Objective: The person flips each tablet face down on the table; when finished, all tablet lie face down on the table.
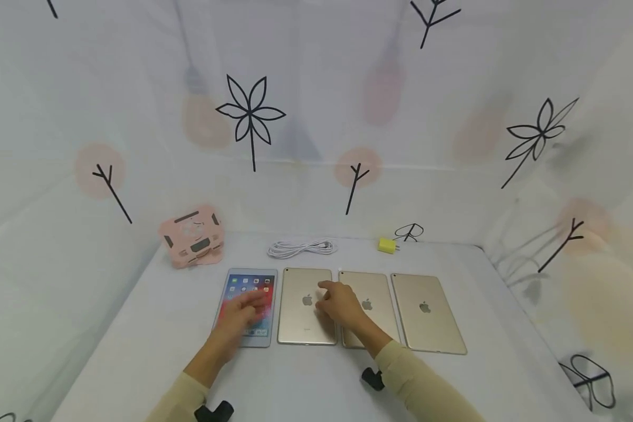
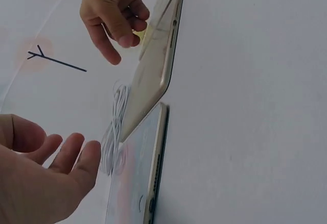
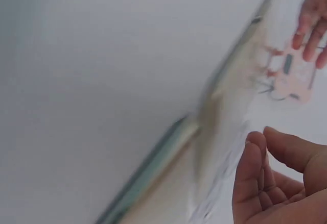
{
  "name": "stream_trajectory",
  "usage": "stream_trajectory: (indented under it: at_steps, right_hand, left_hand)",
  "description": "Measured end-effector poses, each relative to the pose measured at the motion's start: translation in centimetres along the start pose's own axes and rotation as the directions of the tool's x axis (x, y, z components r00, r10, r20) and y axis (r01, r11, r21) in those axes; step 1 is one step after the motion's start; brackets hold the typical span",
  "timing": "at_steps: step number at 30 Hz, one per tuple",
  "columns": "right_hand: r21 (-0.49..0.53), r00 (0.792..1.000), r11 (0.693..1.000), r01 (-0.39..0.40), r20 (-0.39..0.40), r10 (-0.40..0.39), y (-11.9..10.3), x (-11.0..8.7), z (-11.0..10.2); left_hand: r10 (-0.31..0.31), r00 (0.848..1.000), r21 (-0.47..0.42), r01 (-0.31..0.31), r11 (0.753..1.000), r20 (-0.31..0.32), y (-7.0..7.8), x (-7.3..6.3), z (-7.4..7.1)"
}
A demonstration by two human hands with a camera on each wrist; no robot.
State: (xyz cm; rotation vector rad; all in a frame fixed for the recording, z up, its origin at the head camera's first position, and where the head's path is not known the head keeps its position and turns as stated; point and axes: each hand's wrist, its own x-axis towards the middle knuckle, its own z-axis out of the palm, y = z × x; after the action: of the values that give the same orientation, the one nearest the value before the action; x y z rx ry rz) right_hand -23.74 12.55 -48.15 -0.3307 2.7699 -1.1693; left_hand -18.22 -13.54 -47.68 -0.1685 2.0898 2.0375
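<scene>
Four tablets lie in a row in the head view. At the left end is a tablet with its screen lit [image 1: 249, 281]; the other three lie face down, gold backs up. My left hand [image 1: 242, 312] hovers over the lit tablet, fingers loosely bent and holding nothing; the left wrist view shows the palm and the separated fingertips [image 2: 92, 155]. My right hand [image 1: 341, 305] is over the gap between the second tablet [image 1: 298, 322] and the third tablet [image 1: 364, 281]. Its fingers curl loosely, thumb near the index finger [image 3: 249, 170], with nothing between them. Rightmost lies the fourth tablet [image 1: 438, 328].
Behind the tablets are a pink tablet case [image 1: 192, 237] at the left, a coiled white cable [image 1: 302, 248] in the middle and a yellow charger plug [image 1: 387, 245] at the right. A patterned white cloth [image 1: 306, 193] rises along the back of the white table [image 1: 295, 381].
</scene>
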Motion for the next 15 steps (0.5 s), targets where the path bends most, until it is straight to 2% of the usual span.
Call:
stream_trajectory:
  at_steps: [2, 4, 7, 11, 14, 15]
  right_hand:
    - [0.077, 1.000, 0.997, 0.025, 0.002, -0.025, -0.5, 0.4, 0.4]
    - [0.193, 0.999, 0.981, 0.001, 0.035, -0.008, -1.4, 0.9, 0.8]
    - [0.333, 0.996, 0.941, -0.057, 0.089, 0.029, -2.7, 1.6, 1.9]
    - [0.507, 0.976, 0.840, -0.194, 0.187, 0.113, -4.8, 2.0, 3.4]
    - [0.585, 0.952, 0.755, -0.297, 0.244, 0.186, -6.2, 2.0, 4.6]
    - [0.596, 0.946, 0.738, -0.318, 0.253, 0.203, -6.6, 2.0, 5.0]
  left_hand:
    - [-0.003, 0.998, 0.041, 0.005, 0.999, -0.069, 0.2, -0.2, -1.1]
    - [-0.012, 0.992, 0.091, 0.024, 0.996, -0.126, 0.4, -0.4, -2.5]
    - [-0.025, 0.979, 0.147, 0.056, 0.988, -0.203, 0.5, -0.9, -4.3]
    - [-0.039, 0.959, 0.190, 0.095, 0.977, -0.280, -0.2, -1.4, -6.4]
    - [-0.051, 0.959, 0.199, 0.110, 0.974, -0.280, -0.9, -1.5, -7.2]
    - [-0.055, 0.960, 0.202, 0.113, 0.973, -0.273, -1.1, -1.5, -7.4]
